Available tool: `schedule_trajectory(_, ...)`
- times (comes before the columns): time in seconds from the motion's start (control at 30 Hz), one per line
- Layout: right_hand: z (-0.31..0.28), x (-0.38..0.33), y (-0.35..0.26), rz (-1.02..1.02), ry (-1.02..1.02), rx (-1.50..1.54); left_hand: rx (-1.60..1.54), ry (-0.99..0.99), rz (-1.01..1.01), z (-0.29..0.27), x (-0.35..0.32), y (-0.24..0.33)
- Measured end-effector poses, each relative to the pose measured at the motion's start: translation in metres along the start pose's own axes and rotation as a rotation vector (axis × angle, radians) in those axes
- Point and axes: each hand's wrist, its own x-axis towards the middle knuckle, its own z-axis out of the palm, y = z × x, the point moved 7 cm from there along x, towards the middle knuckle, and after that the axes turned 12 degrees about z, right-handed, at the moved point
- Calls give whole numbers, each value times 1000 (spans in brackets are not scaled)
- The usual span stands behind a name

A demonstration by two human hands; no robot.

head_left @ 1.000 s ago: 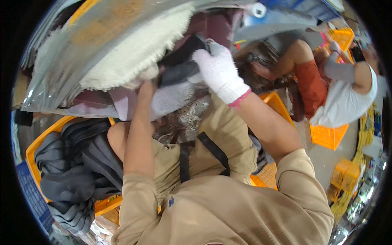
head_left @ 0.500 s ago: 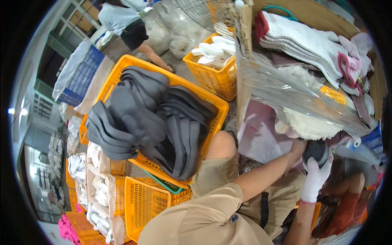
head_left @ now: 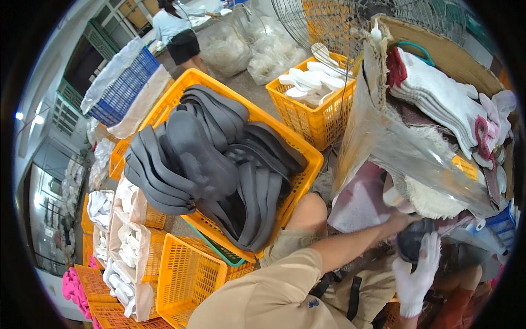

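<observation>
A dark grey shoe sole [head_left: 412,241] is at the right, in front of my lap, partly blurred. My right hand [head_left: 419,274], in a white knitted glove, is closed on it from below. My bare left hand [head_left: 402,220] reaches across to the sole's upper edge, close under a cream fleecy cloth [head_left: 433,198]; its fingers are hidden. To my left, many dark grey soles [head_left: 194,148] lie stacked and overlapping in a large orange crate [head_left: 313,170].
An open cardboard box [head_left: 350,118] with clear tape holds white gloves [head_left: 438,90]. Behind stand a wire fan guard [head_left: 320,24] and an orange crate [head_left: 307,118] of white soles. At left are an orange basket [head_left: 189,268] and a blue crate [head_left: 118,90]. A person [head_left: 178,33] stands far back.
The view has swung so that the scene sits further right. The sole and my gloved right hand have come lower and nearer me. The person at the back has straightened up.
</observation>
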Motion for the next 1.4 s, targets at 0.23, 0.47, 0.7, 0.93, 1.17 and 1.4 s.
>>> schedule_trajectory(0.23,17,-30,-29,-85,-376,-105,-885,-329,-638,-27,-92,20)
schedule_trajectory(0.47,74,-48,-52,-41,20,198,-696,64,-503,-75,-25,17)
schedule_trajectory(0.7,83,45,-73,208,-339,746,-702,-68,-417,-57,-59,-6)
schedule_trajectory(0.93,63,15,-91,229,-626,763,-743,79,-809,-72,3,26)
schedule_trajectory(1.17,31,-61,-95,380,-489,450,-826,190,-888,-55,-74,15)
schedule_trajectory(1.4,79,-16,-66,-6,234,372,-823,130,-651,-63,-2,7)
